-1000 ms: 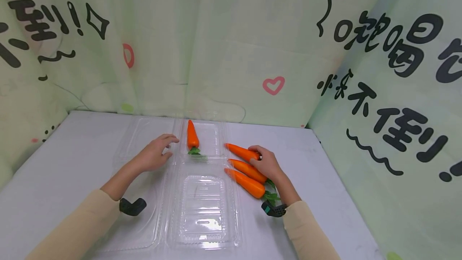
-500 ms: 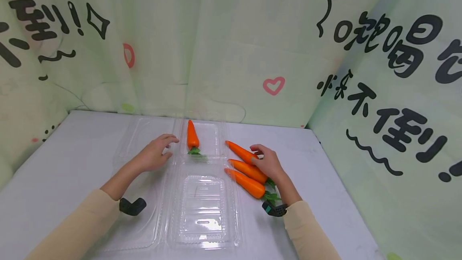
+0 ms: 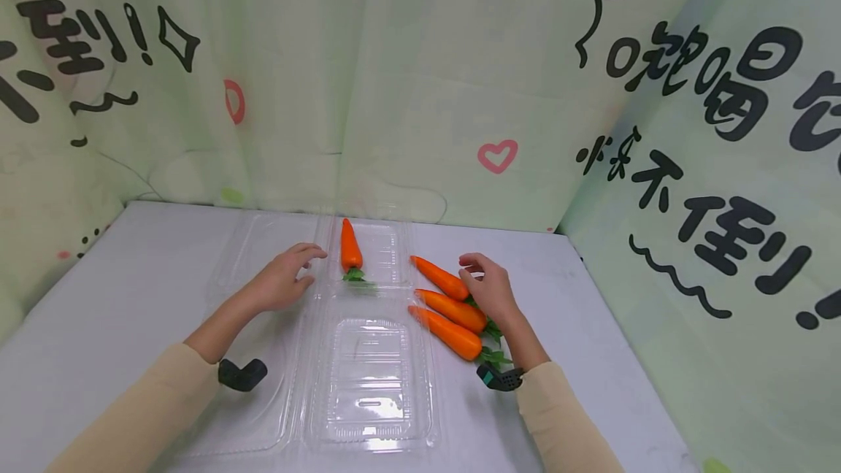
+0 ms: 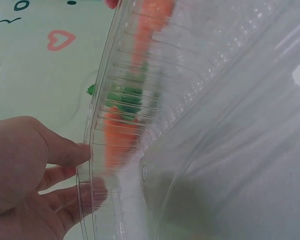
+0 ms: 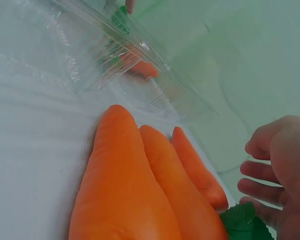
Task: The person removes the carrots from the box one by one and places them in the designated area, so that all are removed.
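Observation:
My left hand [image 3: 282, 279] rests at the rim of a clear plastic container [image 3: 384, 239], its thumb and fingertips right at the wall [image 4: 97, 145]. One orange carrot [image 3: 350, 245] with a green top lies in that container. To the right, three more carrots lie side by side on the table: the far carrot [image 3: 439, 277], the middle carrot [image 3: 453, 311] and the near carrot [image 3: 450, 336]. My right hand [image 3: 491, 287] is just above the far carrot's leafy end, fingers loosely bent with nothing between them. In the right wrist view the fingers [image 5: 260, 192] stand apart from the carrots.
A second clear container [image 3: 368, 378] lies nearest me, its thin lid-like halves [image 3: 250, 414] spread leftward under my left arm. The carrot tips overlap its right rim. A printed curtain [image 3: 420, 93] stands behind the white table [image 3: 158, 261].
My right hand has let go of the far carrot and lifted slightly back and to the right, uncovering its green top. The left hand stays where it was.

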A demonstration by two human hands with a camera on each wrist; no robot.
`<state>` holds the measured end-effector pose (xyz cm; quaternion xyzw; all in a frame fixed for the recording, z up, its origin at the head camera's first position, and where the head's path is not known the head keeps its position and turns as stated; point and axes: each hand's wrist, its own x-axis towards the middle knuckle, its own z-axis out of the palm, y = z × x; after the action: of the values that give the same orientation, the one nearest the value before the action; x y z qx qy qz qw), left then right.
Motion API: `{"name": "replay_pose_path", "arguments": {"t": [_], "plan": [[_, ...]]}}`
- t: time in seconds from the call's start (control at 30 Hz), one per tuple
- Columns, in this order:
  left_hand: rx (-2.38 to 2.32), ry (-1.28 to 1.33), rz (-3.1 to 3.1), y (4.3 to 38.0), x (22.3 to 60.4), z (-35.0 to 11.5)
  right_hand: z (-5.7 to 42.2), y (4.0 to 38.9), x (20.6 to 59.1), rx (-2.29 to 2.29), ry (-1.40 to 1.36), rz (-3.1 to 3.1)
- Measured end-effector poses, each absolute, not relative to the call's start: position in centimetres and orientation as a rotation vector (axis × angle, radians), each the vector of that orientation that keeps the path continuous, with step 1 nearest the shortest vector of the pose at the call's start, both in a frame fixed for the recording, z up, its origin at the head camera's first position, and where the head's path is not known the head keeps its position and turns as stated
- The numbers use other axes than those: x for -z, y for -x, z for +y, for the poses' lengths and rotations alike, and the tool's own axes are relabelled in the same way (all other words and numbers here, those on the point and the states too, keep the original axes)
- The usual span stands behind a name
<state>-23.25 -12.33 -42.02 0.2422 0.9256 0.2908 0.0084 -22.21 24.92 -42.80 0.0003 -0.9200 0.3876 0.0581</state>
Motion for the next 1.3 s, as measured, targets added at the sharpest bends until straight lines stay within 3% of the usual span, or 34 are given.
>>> {"name": "replay_pose_path", "arguments": {"t": [1.3], "plan": [[-0.908, -0.775, 2.880, 23.4, 42.2, -12.3, 21.2, 22.4, 40.9, -1.213, -0.082, -2.779]]}}
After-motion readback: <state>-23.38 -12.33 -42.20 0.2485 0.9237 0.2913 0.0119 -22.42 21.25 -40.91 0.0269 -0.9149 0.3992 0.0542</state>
